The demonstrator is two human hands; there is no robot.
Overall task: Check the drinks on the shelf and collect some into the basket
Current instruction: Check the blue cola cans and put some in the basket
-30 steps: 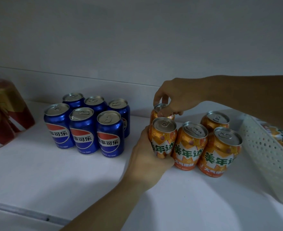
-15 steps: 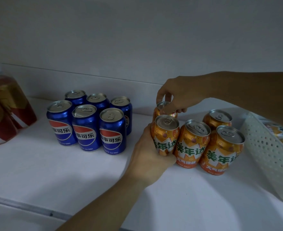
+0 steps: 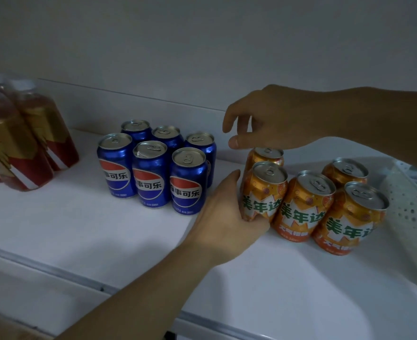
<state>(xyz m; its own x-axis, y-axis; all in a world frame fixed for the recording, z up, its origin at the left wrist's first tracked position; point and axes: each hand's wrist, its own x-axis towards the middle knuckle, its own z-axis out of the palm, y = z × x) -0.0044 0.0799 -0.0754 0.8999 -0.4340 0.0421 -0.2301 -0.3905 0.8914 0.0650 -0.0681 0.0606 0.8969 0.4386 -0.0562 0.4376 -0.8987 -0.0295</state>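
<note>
My left hand (image 3: 223, 217) grips front orange can (image 3: 264, 192) on shelf (image 3: 79, 229). My right hand (image 3: 271, 119) just let go of back can (image 3: 266, 155), fingers loose above it. Basket (image 3: 413, 212) waits at right. Front can goes next, I think.

The bottles (image 3: 28, 146) at far left are blurred and cut by the left edge. The basket (image 3: 413, 212) runs off the right edge, its contents unreadable. The left hand (image 3: 227, 217) covers the lower side of the front orange can (image 3: 264, 192), which hides most of the can behind (image 3: 266, 155). Three rear blue cans (image 3: 168, 134) show only their tops.
</note>
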